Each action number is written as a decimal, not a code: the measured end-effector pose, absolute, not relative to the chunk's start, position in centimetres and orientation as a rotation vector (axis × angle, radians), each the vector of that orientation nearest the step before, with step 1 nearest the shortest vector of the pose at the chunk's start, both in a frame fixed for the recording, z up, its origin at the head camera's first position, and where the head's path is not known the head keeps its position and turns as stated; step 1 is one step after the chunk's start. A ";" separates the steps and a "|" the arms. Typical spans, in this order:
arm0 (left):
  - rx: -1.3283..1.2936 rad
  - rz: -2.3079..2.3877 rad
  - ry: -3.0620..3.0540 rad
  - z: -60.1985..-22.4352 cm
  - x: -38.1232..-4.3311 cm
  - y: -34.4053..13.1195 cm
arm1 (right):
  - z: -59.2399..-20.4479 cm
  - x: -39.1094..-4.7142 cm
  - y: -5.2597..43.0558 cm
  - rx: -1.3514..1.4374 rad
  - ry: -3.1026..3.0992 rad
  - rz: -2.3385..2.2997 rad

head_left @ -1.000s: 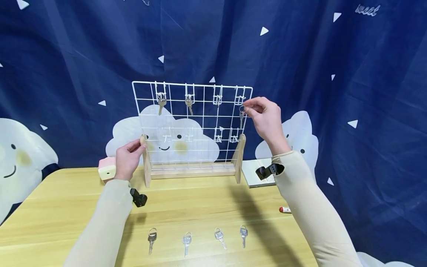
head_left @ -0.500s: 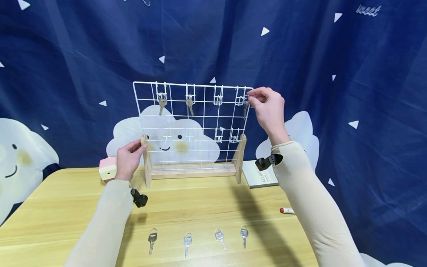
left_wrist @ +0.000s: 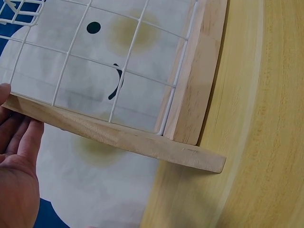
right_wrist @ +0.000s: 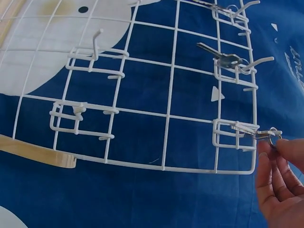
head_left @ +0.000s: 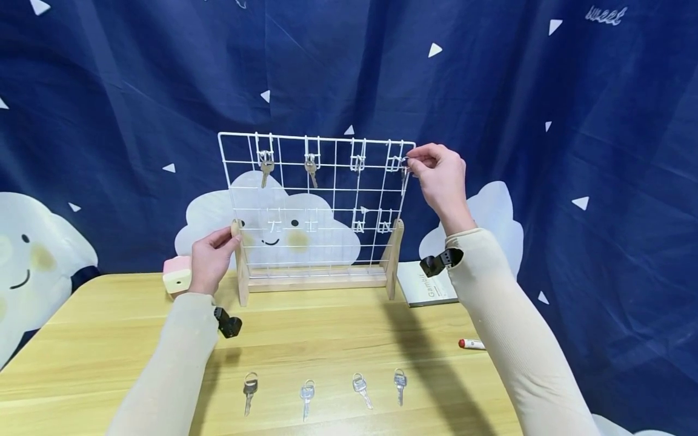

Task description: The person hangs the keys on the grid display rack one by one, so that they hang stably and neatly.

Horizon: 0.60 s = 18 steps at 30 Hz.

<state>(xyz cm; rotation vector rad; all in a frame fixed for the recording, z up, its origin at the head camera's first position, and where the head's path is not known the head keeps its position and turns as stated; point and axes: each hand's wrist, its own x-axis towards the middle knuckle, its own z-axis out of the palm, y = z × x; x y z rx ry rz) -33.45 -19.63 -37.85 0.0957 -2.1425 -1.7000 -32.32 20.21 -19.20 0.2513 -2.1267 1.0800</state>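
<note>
A white wire grid rack (head_left: 334,189) on a wooden stand (head_left: 316,281) stands upright on the table. My left hand (head_left: 209,259) grips the stand's left wooden post (left_wrist: 118,135) between thumb and fingers. At the rack's top right corner, my right hand (head_left: 440,181) pinches the ring of a key (right_wrist: 244,129). That ring is at the tip of the top right hook; whether it is round the hook I cannot tell. Other keys hang from the upper hooks, among them a left key (head_left: 266,172), a second key (head_left: 311,172) and a third key (right_wrist: 229,61).
Several keys lie in a row near the table's front, including a dark key (head_left: 249,393) and a silver key (head_left: 400,386). A pink and cream block (head_left: 177,278) sits left. At right are a book (head_left: 428,287) and a red-capped marker (head_left: 471,344). A blue curtain (head_left: 327,60) hangs behind.
My right hand has risen and moved slightly right, bringing the key from below the top right hook up to its tip. The left hand stays on the post.
</note>
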 end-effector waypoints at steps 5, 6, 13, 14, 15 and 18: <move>0.085 -1.697 -2.148 -37.9 -33.5 -19.8 | -19.4 -32.5 20.1 0.258 -2.138 1.099; 0.087 -1.698 -2.147 -37.9 -33.5 -19.8 | -19.4 -32.5 20.1 0.257 -2.141 1.103; 0.082 -1.713 -2.138 -37.9 -33.5 -19.8 | -19.7 -32.6 20.4 0.273 -2.134 1.133; 0.077 -1.711 -2.141 -37.8 -33.5 -19.8 | -19.7 -32.6 20.5 0.269 -2.137 1.134; 0.071 -1.710 -2.142 -37.8 -33.5 -19.8 | -19.8 -32.6 20.6 0.268 -2.138 1.134; 0.062 -1.706 -2.156 -37.7 -33.4 -19.8 | -20.1 -32.4 21.0 0.269 -2.154 1.126</move>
